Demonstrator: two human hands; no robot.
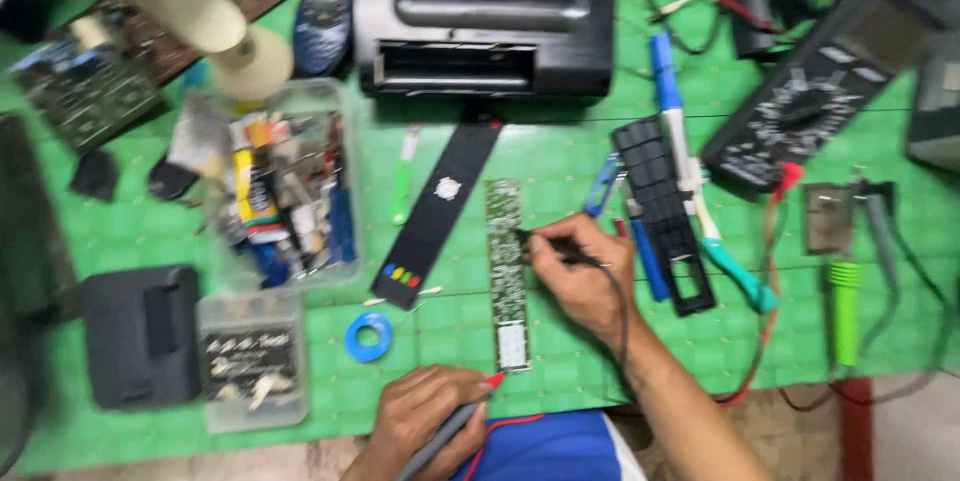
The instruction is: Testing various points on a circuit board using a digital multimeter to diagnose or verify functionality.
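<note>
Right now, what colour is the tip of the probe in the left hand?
Red. The probe tip in the left hand sits near the circuit board's lower end; the head view shows it.

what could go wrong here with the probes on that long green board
1. The right hand presses a black probe onto the narrow circuit board, which lies loose on the green mat; it might slide and the tip skip across contacts.
2. The left hand holds the red-tipped probe near the board's lower end; both tips could perhaps bridge neighbouring pads.
3. The black lead trails over the right wrist and may snag the nearby tools.
</note>
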